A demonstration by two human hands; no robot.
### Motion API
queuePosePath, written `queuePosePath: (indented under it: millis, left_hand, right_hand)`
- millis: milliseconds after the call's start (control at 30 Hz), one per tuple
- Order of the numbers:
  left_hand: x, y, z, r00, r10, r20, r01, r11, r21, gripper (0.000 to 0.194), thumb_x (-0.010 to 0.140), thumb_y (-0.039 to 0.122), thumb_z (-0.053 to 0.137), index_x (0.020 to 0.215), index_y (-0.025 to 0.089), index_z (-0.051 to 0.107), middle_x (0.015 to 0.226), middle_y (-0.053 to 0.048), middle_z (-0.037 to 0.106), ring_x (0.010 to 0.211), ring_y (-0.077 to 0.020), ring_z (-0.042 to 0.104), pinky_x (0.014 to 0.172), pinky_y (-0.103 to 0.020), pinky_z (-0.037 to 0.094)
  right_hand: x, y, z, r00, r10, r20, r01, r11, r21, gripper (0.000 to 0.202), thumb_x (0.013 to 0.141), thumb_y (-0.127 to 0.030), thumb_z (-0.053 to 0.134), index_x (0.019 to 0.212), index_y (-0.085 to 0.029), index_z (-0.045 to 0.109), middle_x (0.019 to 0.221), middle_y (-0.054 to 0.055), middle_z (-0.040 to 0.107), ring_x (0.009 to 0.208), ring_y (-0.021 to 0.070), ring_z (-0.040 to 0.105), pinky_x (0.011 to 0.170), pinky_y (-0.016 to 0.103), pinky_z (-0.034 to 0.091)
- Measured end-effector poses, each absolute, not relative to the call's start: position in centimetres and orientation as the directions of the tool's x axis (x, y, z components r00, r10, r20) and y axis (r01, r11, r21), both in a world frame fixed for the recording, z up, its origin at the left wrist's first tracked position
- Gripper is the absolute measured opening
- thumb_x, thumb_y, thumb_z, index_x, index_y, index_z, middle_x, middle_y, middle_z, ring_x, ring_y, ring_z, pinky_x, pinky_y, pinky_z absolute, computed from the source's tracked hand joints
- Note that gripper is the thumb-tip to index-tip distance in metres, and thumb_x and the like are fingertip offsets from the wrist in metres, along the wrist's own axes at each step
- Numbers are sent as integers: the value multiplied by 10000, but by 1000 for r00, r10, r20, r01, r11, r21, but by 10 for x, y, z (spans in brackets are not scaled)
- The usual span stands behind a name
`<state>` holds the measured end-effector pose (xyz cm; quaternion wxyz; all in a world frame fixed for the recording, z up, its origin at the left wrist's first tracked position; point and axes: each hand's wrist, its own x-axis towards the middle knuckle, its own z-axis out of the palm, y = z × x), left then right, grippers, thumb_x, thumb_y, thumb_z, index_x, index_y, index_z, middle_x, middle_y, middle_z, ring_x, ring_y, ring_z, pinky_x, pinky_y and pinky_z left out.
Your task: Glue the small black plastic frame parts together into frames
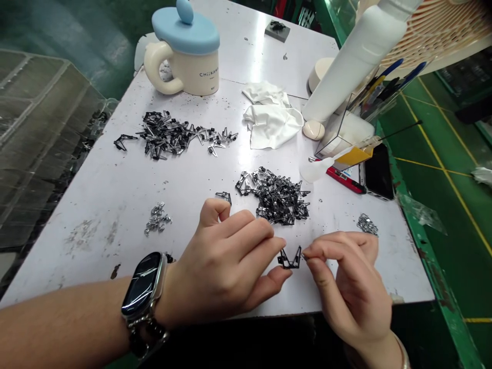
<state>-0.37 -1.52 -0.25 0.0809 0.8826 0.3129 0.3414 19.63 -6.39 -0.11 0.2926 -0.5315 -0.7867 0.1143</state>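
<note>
Near the table's front edge, my left hand (230, 261) pinches a black V-shaped frame part (291, 260) between thumb and index finger. Just right of it, my right hand (349, 282) closes thumb and forefinger on a tiny silvery piece (305, 256), mostly hidden by the fingertips. The piece is close beside the frame; whether they touch cannot be told. Behind my hands lies a pile of black frames (282, 197). Small silver clips lie in one heap (157, 219) left of my left hand and in another (367, 224) beyond my right hand.
Another pile of black parts (169, 134) lies at the back left, near a lidded mug (198, 72). White cloths (272, 120), a white bottle (357, 56), a clear pen holder (346, 133), a red cutter (346, 180) and a phone (378, 171) occupy the back and right.
</note>
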Motion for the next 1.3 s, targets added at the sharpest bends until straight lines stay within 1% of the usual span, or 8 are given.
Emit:
queuePosePath:
  millis: [167, 233, 367, 467, 633, 833, 1067, 1300]
  left_hand:
    - [-2, -16, -3, 580, 595, 556, 491, -800, 344, 143, 821, 279, 644, 823, 137, 636, 716, -10, 643, 624, -153, 561, 678, -383, 273]
    - [-2, -15, -4, 582, 593, 557, 492, -802, 340, 141, 823, 276, 642, 830, 135, 638, 719, -10, 645, 622, -152, 561, 676, -383, 274]
    - [-3, -14, -5, 577, 592, 563, 490, -802, 341, 141, 821, 272, 642, 833, 132, 644, 722, -13, 646, 622, -152, 561, 670, -384, 277]
    - [-4, -14, -4, 581, 597, 553, 495, -799, 343, 126, 824, 261, 634, 831, 136, 647, 719, -12, 647, 615, -151, 559, 662, -382, 279]
    - [-4, -14, -4, 579, 603, 548, 504, -794, 341, 112, 834, 258, 619, 837, 147, 639, 722, -6, 648, 623, -147, 560, 672, -382, 284]
    - [-4, -15, -4, 569, 607, 555, 505, -791, 347, 132, 829, 281, 632, 839, 150, 633, 720, -6, 648, 627, -148, 558, 684, -384, 281]
    - [-4, -13, -4, 572, 612, 545, 498, -788, 363, 139, 818, 275, 648, 841, 139, 633, 725, -14, 652, 633, -154, 568, 682, -385, 284]
    - [-3, -13, -3, 568, 621, 541, 516, -780, 353, 98, 832, 259, 624, 853, 164, 622, 742, -6, 660, 637, -148, 566, 694, -386, 296]
  right_hand:
    - [200, -66, -2, -260, 918, 300, 753, 387, -532, 139, 845, -64, 476, 900, -177, 538, 796, 24, 549, 792, 159, 453, 742, 378, 281]
    - [201, -67, -4, -205, 929, 308, 697, 360, -621, 152, 850, -74, 473, 928, -183, 545, 804, 28, 552, 801, 163, 468, 741, 371, 320]
    - [201, -67, -8, -22, 958, 287, 499, 260, -827, 192, 845, -74, 509, 970, -198, 585, 823, 40, 617, 833, 178, 555, 721, 354, 438]
    - [201, -65, -9, 67, 964, 256, 446, 201, -872, 188, 817, -65, 569, 925, -204, 633, 800, 31, 650, 808, 165, 592, 688, 320, 467]
    - [206, -63, -16, 143, 969, 203, 333, 146, -932, 193, 795, -60, 602, 898, -211, 663, 800, 19, 640, 738, 137, 613, 651, 290, 497]
    - [207, -65, -20, 148, 959, 242, 301, 190, -935, 237, 751, -35, 635, 903, -211, 679, 780, 31, 645, 769, 156, 602, 617, 291, 499]
    - [204, -66, -17, 110, 954, 278, 389, 216, -895, 272, 729, -20, 654, 920, -213, 675, 790, 40, 681, 790, 170, 575, 610, 307, 493]
    - [200, -66, -14, 71, 895, 440, 565, 328, -757, 278, 754, -8, 607, 950, -200, 650, 863, 47, 689, 807, 208, 630, 657, 370, 475]
